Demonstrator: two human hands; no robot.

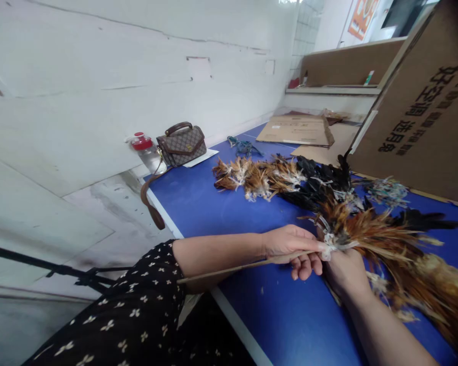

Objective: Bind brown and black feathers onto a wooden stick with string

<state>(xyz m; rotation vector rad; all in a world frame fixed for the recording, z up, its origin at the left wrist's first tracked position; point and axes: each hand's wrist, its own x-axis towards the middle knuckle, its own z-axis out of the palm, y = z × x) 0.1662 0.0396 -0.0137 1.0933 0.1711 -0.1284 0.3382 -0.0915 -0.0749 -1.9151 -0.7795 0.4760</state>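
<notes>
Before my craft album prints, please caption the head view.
Left hand and right hand meet at the white tie of a brown feather bundle, above a blue table with handbag and bottle.

Bright, even light; wide-lens stretch; right edge dark, apparently slightly blurred.

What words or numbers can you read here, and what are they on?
"好空调 选月兔": big black letters on the tall cardboard panel.
A second line beside it: too blurred.
Poster: too blurred.
Flat cardboard, small print: too small.
Handbag, small gold mark: too small.
I can't make out any numbers.
</notes>
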